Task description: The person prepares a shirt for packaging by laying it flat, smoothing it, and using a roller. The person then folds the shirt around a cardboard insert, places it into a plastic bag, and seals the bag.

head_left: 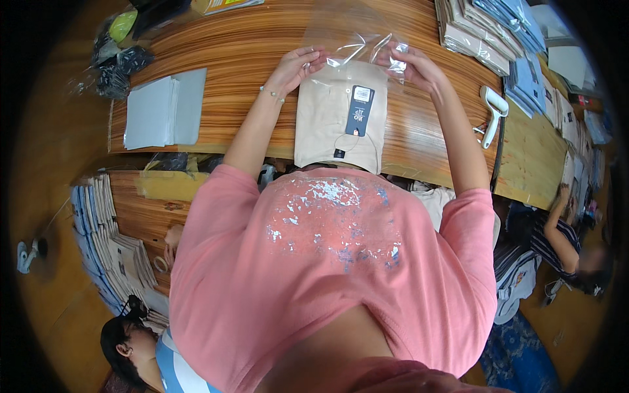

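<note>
A folded cream shirt lies on the striped wooden table in front of me, with a dark blue hang tag on a loop of string. Over its far end stretches a clear plastic bag, which catches the light. My left hand is closed on the bag's left side, fingers pinched together. On the other side my right hand grips the same film, its fingers partly behind shiny creases. How much of the shirt lies inside the bag is hard to tell.
White sheets or cards lie at the left. Stacked folded shirts stand at the far right, above a white lint roller. Crumpled dark plastic sits far left. Other people work at the lower left and right, beside more shirt piles.
</note>
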`<state>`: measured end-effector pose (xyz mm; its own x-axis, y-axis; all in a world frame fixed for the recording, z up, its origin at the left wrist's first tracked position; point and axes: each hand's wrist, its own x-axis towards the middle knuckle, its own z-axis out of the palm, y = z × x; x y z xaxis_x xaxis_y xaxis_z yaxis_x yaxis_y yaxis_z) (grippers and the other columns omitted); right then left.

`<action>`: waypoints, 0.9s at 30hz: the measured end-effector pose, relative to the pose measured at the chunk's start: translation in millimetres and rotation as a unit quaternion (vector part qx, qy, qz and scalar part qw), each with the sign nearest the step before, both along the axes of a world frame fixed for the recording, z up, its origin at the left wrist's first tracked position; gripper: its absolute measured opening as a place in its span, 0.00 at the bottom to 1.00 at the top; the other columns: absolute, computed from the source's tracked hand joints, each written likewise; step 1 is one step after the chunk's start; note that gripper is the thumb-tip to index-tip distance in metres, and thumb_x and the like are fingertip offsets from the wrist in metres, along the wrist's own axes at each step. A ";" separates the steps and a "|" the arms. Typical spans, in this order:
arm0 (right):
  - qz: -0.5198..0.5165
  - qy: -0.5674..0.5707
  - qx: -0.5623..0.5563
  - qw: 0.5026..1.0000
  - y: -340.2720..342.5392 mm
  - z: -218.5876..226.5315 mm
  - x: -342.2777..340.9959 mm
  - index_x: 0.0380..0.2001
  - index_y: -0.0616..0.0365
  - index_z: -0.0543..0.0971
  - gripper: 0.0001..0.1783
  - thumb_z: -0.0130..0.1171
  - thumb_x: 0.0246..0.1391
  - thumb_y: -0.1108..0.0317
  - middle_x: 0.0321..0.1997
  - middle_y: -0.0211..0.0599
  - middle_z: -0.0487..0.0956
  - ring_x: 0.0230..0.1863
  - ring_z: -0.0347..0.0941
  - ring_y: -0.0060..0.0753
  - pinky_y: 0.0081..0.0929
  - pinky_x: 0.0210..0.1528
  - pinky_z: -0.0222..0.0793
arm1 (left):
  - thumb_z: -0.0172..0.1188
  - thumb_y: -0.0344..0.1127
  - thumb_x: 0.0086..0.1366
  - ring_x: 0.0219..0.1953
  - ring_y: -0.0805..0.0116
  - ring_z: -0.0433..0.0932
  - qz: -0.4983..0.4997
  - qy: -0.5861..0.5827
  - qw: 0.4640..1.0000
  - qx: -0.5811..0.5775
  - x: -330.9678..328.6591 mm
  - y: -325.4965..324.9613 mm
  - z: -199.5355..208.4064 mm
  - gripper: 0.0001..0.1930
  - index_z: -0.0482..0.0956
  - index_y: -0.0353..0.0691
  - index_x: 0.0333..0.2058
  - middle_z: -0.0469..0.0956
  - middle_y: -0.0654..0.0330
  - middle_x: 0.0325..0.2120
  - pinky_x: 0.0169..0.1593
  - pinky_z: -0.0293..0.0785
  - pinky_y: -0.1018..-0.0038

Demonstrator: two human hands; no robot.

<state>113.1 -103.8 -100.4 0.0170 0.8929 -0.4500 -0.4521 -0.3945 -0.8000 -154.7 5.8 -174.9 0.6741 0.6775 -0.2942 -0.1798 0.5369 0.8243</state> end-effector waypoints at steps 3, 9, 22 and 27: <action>0.079 0.013 0.040 0.996 -10.5 -54.6 23.6 0.36 0.61 0.74 0.09 0.57 0.53 0.68 0.34 0.36 0.78 0.37 0.77 0.26 0.22 0.40 0.75 | 0.55 0.30 0.62 0.44 0.68 0.75 0.082 0.061 0.995 -0.019 4.9 7.6 -7.9 0.13 0.71 0.30 0.44 0.76 0.52 0.40 0.46 0.74 0.77; -0.060 -0.104 0.024 0.992 -11.8 -44.6 2.5 0.32 0.59 0.76 0.07 0.54 0.55 0.67 0.24 0.27 0.75 0.22 0.71 0.19 0.17 0.28 0.72 | 0.54 0.32 0.62 0.42 0.68 0.77 0.120 -0.051 0.988 -0.078 8.9 -4.6 5.3 0.13 0.72 0.30 0.43 0.75 0.52 0.42 0.43 0.76 0.77; 0.097 -0.257 -0.097 0.957 26.2 -114.7 29.4 0.28 0.53 0.82 0.08 0.66 0.44 0.63 0.14 0.18 0.70 0.13 0.54 0.11 0.13 0.15 0.48 | 0.66 0.32 0.51 0.31 0.76 0.75 0.025 0.226 0.943 0.243 -10.1 38.8 -55.3 0.14 0.76 0.33 0.36 0.79 0.60 0.29 0.36 0.70 0.79; 0.143 -0.263 -0.100 0.949 31.2 -123.1 52.1 0.33 0.52 0.80 0.11 0.66 0.44 0.62 0.13 0.17 0.66 0.12 0.51 0.11 0.12 0.14 0.47 | 0.65 0.31 0.53 0.36 0.76 0.74 -0.142 0.266 0.926 0.226 -15.1 47.7 -46.1 0.19 0.73 0.34 0.43 0.78 0.61 0.31 0.39 0.70 0.80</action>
<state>165.3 -72.6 -223.6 0.0561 0.7930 -0.6067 0.1370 -0.6080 -0.7820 -169.8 53.5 -221.0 0.6854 0.6302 -0.3648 0.4113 0.0784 0.9081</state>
